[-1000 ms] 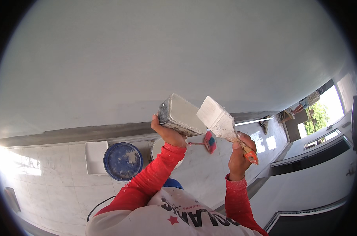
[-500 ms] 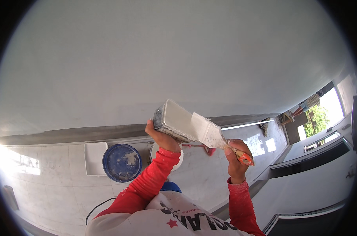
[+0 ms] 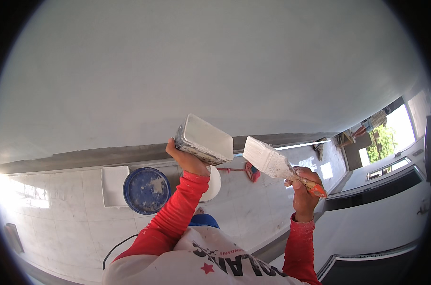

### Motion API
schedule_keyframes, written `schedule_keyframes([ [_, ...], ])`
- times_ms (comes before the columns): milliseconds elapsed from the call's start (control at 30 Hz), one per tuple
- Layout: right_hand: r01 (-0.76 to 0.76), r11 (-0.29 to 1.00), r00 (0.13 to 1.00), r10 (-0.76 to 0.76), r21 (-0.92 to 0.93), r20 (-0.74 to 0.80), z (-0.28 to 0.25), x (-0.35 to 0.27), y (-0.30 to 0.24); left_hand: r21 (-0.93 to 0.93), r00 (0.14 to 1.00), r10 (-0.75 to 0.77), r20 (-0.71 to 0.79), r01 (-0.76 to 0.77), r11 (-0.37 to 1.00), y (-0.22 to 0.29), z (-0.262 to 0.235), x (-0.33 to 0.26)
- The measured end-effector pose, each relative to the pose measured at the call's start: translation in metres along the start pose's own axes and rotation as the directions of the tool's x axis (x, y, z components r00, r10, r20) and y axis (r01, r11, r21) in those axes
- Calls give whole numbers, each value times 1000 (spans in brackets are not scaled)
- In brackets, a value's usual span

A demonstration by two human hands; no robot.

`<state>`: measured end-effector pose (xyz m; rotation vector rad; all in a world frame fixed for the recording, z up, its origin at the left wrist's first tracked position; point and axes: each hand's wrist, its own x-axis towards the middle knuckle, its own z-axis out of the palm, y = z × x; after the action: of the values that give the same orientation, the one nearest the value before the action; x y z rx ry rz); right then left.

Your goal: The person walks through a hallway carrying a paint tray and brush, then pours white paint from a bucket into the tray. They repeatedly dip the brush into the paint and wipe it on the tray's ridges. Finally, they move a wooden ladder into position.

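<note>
My left hand [image 3: 189,160] is closed round the underside and end of a small rectangular tub [image 3: 208,137], tilted toward me. White paint lines its inside, and dark smears mark its outer wall. In my right hand [image 3: 304,192] is a wide paintbrush [image 3: 267,156], gripped by its orange-tipped handle. White paint coats the bristles, which point up and left. The brush stands a short way to the right of the tub, apart from it. Beyond both hands rises a pale wall [image 3: 206,61] with a darker grey unpainted strip along its foot.
On the tiled floor at left stand a white tray [image 3: 106,190] and a blue round lid or bucket [image 3: 147,191]. A white bucket [image 3: 214,183] shows partly behind my left arm. A red tool [image 3: 253,172] lies near the wall. Another person [image 3: 367,126] is far right by a bright opening.
The brush has come away from the tub and moved right with my right hand. My left hand and the tub have shifted slightly left and up.
</note>
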<state>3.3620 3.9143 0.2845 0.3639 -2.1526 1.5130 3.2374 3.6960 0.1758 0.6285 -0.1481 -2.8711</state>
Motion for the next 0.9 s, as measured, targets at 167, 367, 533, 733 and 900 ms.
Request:
schedule_keyframes([
  [167,38,994,995,-47,100,90,9,16,0,103,990,-139,-19,140,985,3,1,-14],
  [367,186,981,981,-182,-54,69,27,11,7,112,984,-178,8,176,978,2,-12,-16],
  [533,231,963,959,-202,-135,201,39,7,6,81,980,-198,-33,200,976,3,-16,-13],
  [733,293,946,929,-247,-140,274,44,-2,12,80,989,-147,30,144,986,6,-12,-19],
  [900,288,945,913,-222,-156,343,41,-1,-1,100,995,-90,-44,95,990,8,-16,-14],
])
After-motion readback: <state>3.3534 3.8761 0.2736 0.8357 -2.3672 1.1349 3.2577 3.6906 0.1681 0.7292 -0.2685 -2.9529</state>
